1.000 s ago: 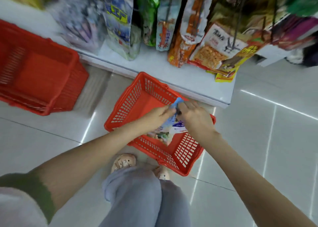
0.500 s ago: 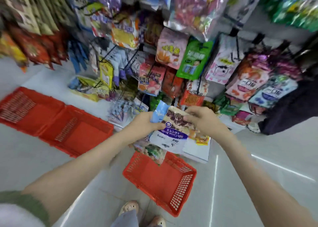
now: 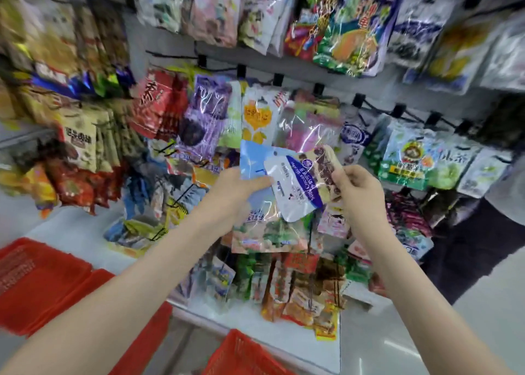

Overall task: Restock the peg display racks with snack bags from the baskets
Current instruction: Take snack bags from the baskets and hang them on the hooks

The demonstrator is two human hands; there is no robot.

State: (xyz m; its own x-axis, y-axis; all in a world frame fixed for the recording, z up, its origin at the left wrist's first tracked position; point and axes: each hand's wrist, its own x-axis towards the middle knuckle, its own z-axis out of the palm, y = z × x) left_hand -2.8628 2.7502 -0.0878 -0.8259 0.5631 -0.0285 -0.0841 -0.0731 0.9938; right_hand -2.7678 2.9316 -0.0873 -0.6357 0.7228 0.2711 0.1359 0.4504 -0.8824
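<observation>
My left hand (image 3: 233, 195) grips a light-blue snack bag (image 3: 261, 221) that hangs down in front of the peg rack. My right hand (image 3: 358, 193) pinches a white bag with a dark blue label (image 3: 298, 193) at its brown top edge, overlapping the blue bag. Both bags are held at mid-height before rows of hanging snack bags on black pegs (image 3: 360, 102). A red basket (image 3: 241, 354) stands on the floor below my arms; what is inside it cannot be seen.
Two more red baskets (image 3: 42, 283) lie at the lower left by the white base shelf (image 3: 82, 232). Another person in dark trousers (image 3: 468, 249) stands at the right, close to the rack. Packed pegs fill the rack from top to bottom.
My hands lifted the two bags out of the red basket up to the middle rows of the rack. My view swung up from the floor to the pegs.
</observation>
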